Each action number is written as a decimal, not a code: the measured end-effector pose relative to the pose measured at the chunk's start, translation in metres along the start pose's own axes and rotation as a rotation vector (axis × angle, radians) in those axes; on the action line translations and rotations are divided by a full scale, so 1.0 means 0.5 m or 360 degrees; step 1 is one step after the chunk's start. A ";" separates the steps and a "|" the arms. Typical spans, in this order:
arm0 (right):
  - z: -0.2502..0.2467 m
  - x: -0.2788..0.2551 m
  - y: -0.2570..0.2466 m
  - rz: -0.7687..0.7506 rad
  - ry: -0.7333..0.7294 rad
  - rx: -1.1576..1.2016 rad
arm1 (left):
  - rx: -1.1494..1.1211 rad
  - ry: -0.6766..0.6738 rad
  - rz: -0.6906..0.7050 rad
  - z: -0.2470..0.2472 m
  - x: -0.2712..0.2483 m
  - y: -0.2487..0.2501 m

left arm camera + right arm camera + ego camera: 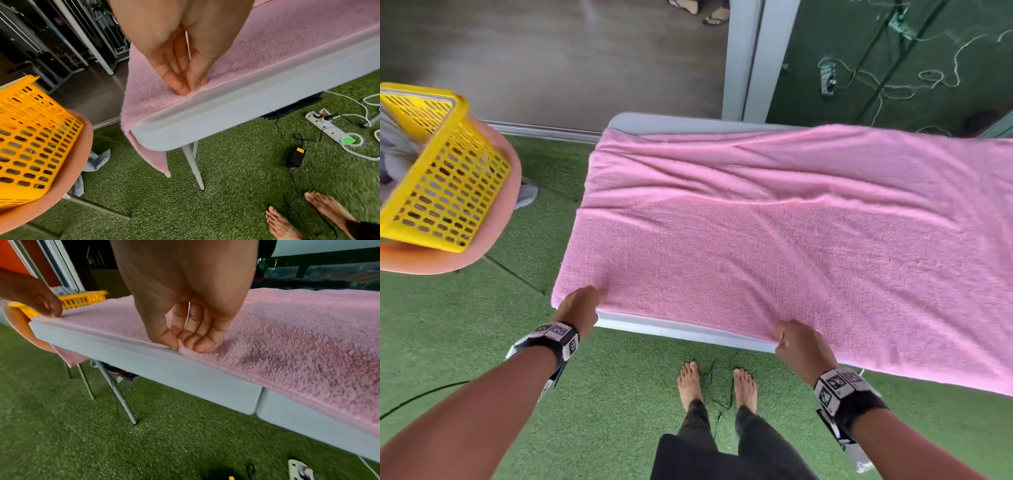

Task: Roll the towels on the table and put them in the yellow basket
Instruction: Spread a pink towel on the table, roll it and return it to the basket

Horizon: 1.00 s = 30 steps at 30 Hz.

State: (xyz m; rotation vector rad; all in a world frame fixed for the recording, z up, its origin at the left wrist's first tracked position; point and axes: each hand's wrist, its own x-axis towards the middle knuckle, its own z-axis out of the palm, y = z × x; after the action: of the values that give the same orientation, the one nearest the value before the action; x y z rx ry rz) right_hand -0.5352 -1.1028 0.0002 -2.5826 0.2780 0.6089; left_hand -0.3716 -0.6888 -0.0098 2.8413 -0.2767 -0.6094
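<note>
A large pink towel lies spread over the grey folding table, folded lengthwise with wrinkles along its far side. At the near left corner my left hand pinches the towel's near edge between thumb and fingertips. My right hand pinches the same near hem further right, lifting a small fold off the table's rim. The yellow basket stands on an orange chair to the left of the table, with grey cloth inside it.
Green artificial turf covers the floor, and my bare feet stand close to the table. Under the table lie a white power strip, cables and a black adapter. A grey cloth hangs below the chair. The table leg is near the left corner.
</note>
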 end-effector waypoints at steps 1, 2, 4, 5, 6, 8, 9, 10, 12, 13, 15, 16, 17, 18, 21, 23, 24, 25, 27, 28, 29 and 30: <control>-0.001 -0.004 -0.004 -0.0015 0.0000 0.0022 | 0.0005 -0.0001 -0.0017 0.001 -0.005 -0.008; -0.002 -0.009 -0.007 -0.0035 -0.0003 0.0052 | 0.0025 0.0011 -0.0038 0.002 -0.014 -0.014; -0.001 -0.023 -0.012 -0.0082 -0.0008 0.0089 | 0.0039 0.0093 -0.0039 0.004 -0.029 -0.023; -0.001 -0.029 -0.012 -0.0107 -0.0008 0.0090 | 0.0045 0.0144 -0.0025 0.006 -0.031 -0.027; -0.001 -0.035 -0.011 -0.0125 -0.0007 0.0090 | 0.0056 0.0182 -0.0025 0.008 -0.030 -0.027; -0.001 -0.038 -0.006 -0.0133 0.0007 0.0100 | 0.0075 0.0195 -0.0063 0.008 -0.015 -0.025; -0.001 -0.036 -0.002 -0.0135 0.0013 0.0103 | 0.0076 0.0183 -0.0076 0.006 -0.006 -0.024; 0.000 -0.035 0.000 -0.0139 0.0012 0.0101 | 0.0087 0.0161 -0.0080 0.004 0.001 -0.024; 0.002 -0.033 0.001 -0.0138 0.0010 0.0100 | 0.0125 0.0145 -0.0052 0.000 0.011 -0.027; 0.004 -0.033 0.002 -0.0139 0.0012 0.0099 | 0.0136 0.0155 -0.0026 0.001 0.014 -0.030; 0.010 -0.035 0.004 -0.0132 0.0023 0.0094 | 0.0138 0.0183 0.0008 0.001 0.017 -0.035; 0.011 -0.036 0.005 -0.0135 0.0025 0.0088 | 0.0138 0.0181 0.0005 0.000 0.018 -0.037; 0.013 -0.038 0.005 -0.0133 0.0021 0.0084 | 0.0145 0.0162 0.0003 -0.001 0.020 -0.042; 0.015 -0.041 0.005 -0.0128 0.0027 0.0081 | 0.0162 0.0136 -0.0005 -0.002 0.021 -0.044; 0.015 -0.047 0.002 -0.0123 0.0043 0.0069 | 0.0182 0.0058 -0.0017 -0.012 0.023 -0.051; 0.016 -0.052 0.000 -0.0144 0.0041 0.0079 | 0.0132 0.0042 -0.0024 -0.019 0.013 -0.062; 0.016 -0.055 -0.001 -0.0175 0.0036 0.0080 | 0.0105 0.0042 -0.0034 -0.023 0.002 -0.070; 0.017 -0.057 -0.001 -0.0205 0.0022 0.0074 | 0.0076 0.0048 -0.0034 -0.026 -0.009 -0.083; 0.019 -0.064 -0.003 -0.0266 -0.0041 0.0073 | 0.0031 0.0036 -0.0066 -0.028 -0.040 -0.105; 0.020 -0.066 -0.005 -0.0298 -0.0066 0.0075 | 0.0020 0.0021 -0.0116 -0.028 -0.057 -0.114; 0.022 -0.069 -0.007 -0.0317 -0.0081 0.0070 | -0.0007 0.0008 -0.0157 -0.025 -0.072 -0.120; 0.024 -0.071 -0.010 -0.0326 -0.0089 0.0074 | -0.0039 -0.0013 -0.0225 -0.023 -0.087 -0.125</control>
State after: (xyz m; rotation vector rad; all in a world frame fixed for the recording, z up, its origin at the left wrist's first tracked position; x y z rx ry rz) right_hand -0.5697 -1.0896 0.0092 -2.5042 0.0082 0.5912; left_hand -0.3974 -0.6172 0.0010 2.8530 -0.0697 -0.6472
